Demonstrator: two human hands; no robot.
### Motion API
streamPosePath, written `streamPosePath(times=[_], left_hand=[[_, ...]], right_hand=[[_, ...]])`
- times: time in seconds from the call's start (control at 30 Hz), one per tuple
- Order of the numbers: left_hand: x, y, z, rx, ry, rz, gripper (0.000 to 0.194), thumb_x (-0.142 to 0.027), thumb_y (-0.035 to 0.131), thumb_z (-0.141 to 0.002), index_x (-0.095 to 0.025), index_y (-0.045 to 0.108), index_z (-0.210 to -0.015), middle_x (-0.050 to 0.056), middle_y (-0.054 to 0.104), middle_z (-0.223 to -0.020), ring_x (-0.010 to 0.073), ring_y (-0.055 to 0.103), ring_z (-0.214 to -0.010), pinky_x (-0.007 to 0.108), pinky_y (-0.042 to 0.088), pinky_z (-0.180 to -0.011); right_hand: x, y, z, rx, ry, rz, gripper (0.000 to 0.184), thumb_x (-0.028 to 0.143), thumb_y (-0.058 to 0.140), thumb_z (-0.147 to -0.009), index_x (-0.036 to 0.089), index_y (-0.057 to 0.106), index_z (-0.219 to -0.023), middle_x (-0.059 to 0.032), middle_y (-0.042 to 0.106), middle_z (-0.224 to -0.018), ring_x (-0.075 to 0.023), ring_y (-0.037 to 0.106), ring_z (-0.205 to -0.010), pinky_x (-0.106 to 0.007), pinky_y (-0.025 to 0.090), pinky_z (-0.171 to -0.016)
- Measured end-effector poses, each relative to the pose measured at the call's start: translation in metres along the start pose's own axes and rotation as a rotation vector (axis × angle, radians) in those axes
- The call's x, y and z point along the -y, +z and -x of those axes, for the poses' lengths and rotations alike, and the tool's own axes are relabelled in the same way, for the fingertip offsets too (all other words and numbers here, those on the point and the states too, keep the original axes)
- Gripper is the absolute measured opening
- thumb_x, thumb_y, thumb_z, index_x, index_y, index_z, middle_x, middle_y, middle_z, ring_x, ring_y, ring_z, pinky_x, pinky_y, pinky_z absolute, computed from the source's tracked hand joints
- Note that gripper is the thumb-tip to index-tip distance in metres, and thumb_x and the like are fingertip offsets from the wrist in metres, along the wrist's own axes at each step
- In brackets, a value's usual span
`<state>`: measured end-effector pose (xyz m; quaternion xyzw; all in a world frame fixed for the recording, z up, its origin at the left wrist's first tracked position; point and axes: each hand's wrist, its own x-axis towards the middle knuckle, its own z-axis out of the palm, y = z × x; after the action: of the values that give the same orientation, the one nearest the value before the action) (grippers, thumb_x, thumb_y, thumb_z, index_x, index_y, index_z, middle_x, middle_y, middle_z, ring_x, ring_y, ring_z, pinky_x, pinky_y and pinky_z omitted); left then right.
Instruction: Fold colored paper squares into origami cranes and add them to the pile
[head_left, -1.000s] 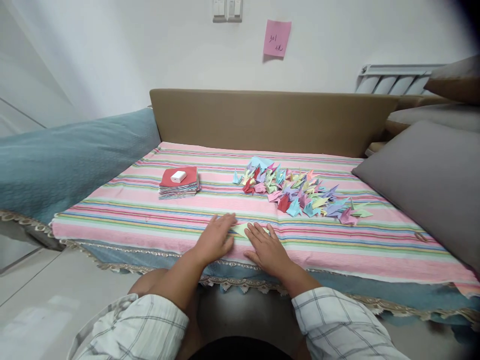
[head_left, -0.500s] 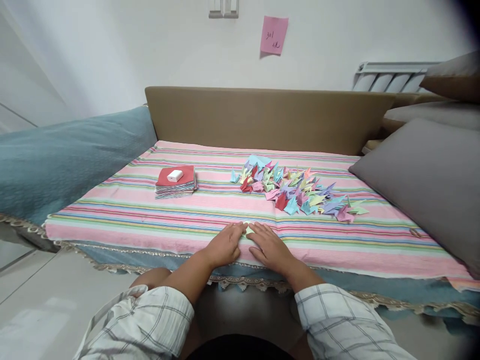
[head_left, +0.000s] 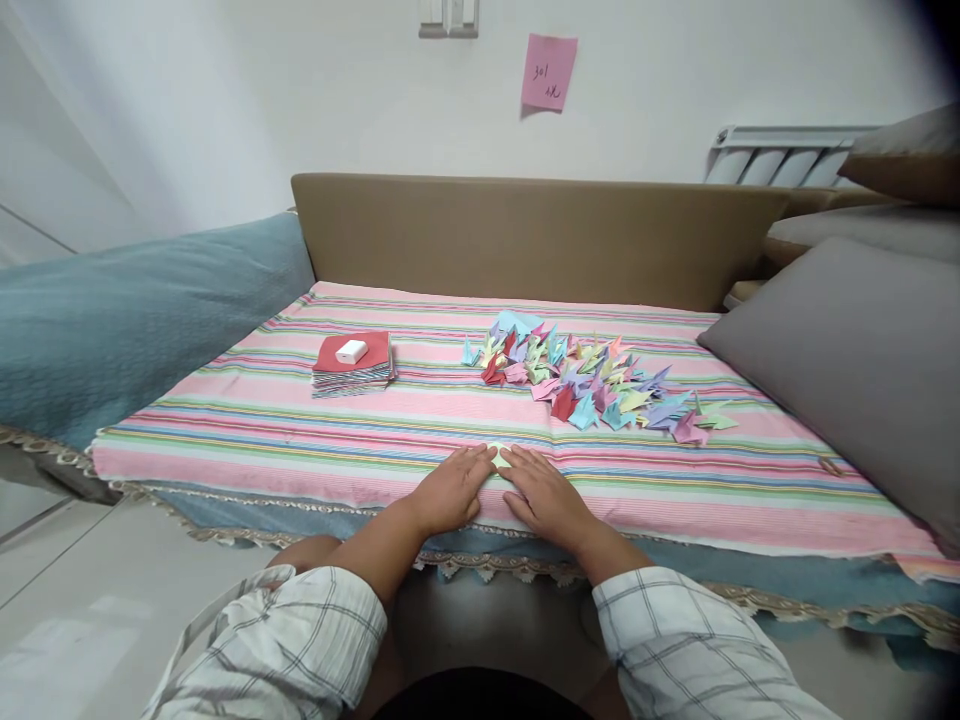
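A small piece of pale green paper (head_left: 499,457) lies on the striped cloth near the front of the sofa, mostly covered by my fingers. My left hand (head_left: 455,488) rests palm down on its left side, fingers stretched out. From the right, my right hand (head_left: 546,497) lies flat with its fingertips on the paper and its thumb held apart. Beyond my hands spreads a pile of folded paper cranes (head_left: 592,382) in many colours. The folds of the green paper are too small and too hidden to make out.
A stack of paper (head_left: 351,378) with a red top sheet stands at the left, a small white box (head_left: 352,351) on it. Grey cushions (head_left: 840,370) lean at the right. The brown backrest (head_left: 525,240) runs behind, and a blue-covered armrest (head_left: 150,310) is at the left.
My fingertips have drawn slightly apart over the green paper, so a bit more of it shows. The cranes and the paper stack have stayed in place.
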<state>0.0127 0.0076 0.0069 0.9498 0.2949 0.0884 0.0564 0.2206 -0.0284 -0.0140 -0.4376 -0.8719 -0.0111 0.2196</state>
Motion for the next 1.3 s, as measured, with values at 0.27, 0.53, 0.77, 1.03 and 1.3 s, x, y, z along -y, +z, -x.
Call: streamPosePath(times=[0.27,0.53,0.77,1.03,1.3], left_hand=[[0.001,0.001,0.000,-0.005,0.030,-0.048,0.060,-0.007,0.045,-0.070,-0.017,0.040,-0.129,0.014,0.031,-0.144,0.0263,0.023,-0.135,0.047,0.021,-0.109],[0.001,0.000,-0.001,0.009,0.036,-0.080,0.061,-0.009,0.048,-0.071,-0.019,0.041,-0.131,0.014,0.031,-0.144,0.0292,0.026,-0.133,0.048,0.024,-0.107],[-0.004,0.001,-0.001,-0.036,0.036,-0.109,0.054,-0.011,0.048,-0.073,-0.018,0.045,-0.127,0.015,0.035,-0.141,0.0299,0.030,-0.131,0.049,0.025,-0.106],[-0.009,-0.002,-0.003,-0.069,0.009,-0.076,0.062,-0.009,0.047,-0.070,-0.018,0.038,-0.131,0.012,0.038,-0.139,0.0255,0.032,-0.129,0.045,0.027,-0.106],[-0.010,-0.006,-0.010,-0.005,-0.075,-0.103,0.059,-0.015,0.051,-0.072,-0.026,0.040,-0.128,0.008,0.033,-0.144,0.0286,0.034,-0.126,0.049,0.030,-0.100]], right_hand=[[-0.006,-0.004,-0.001,-0.162,0.016,0.047,0.025,0.023,0.048,-0.086,0.016,0.063,-0.104,-0.0102,0.061,-0.118,-0.0216,0.051,-0.114,-0.040,0.040,-0.100],[-0.017,-0.017,0.006,-0.175,0.156,0.151,0.019,0.026,0.049,-0.086,0.018,0.066,-0.092,-0.0064,0.067,-0.104,-0.0205,0.058,-0.099,-0.035,0.045,-0.090],[-0.005,-0.022,0.003,-0.240,0.180,0.130,0.027,0.029,0.044,-0.088,0.013,0.062,-0.100,-0.0104,0.063,-0.110,-0.0215,0.053,-0.106,-0.037,0.037,-0.098],[0.019,0.006,-0.009,-0.058,0.149,0.074,0.040,0.026,0.043,-0.087,0.014,0.048,-0.125,-0.0084,0.051,-0.131,-0.0222,0.040,-0.125,-0.044,0.021,-0.109],[0.015,0.004,-0.003,-0.001,0.227,0.077,0.044,0.034,0.043,-0.088,0.015,0.047,-0.128,-0.0098,0.044,-0.137,-0.0222,0.035,-0.129,-0.044,0.022,-0.108]])
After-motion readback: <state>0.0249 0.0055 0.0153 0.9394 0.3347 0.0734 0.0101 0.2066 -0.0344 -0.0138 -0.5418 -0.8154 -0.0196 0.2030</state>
